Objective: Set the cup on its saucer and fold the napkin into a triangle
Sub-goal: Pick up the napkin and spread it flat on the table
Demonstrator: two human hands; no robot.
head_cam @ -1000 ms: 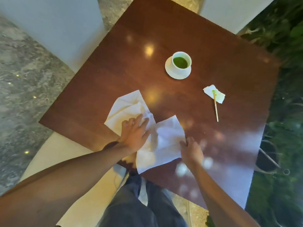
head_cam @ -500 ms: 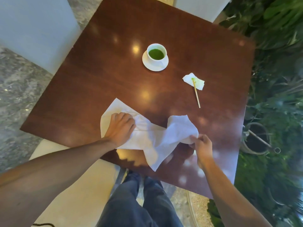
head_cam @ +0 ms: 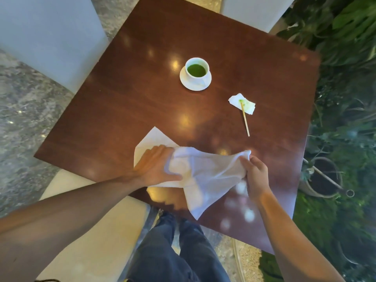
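napkin (head_cam: 205, 176) fold in progress; cup (head_cam: 197, 70) seated on saucer (head_cam: 195, 84).
i see left hand (head_cam: 154, 167) flat, fingers open, pinning napkin to counter (head_cam: 132, 94); right hand (head_cam: 254, 174) fingers pinch its raised corner.

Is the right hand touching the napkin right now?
Touching. The head view shows the right hand pinching a lifted corner of the napkin, while the left hand presses its other side against the table.

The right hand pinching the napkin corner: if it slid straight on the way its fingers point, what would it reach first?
Probably the thin wooden stir stick, lying on a small stained paper scrap. The right hand points up and slightly left across the bare dark wooden table; depth is hard to judge.
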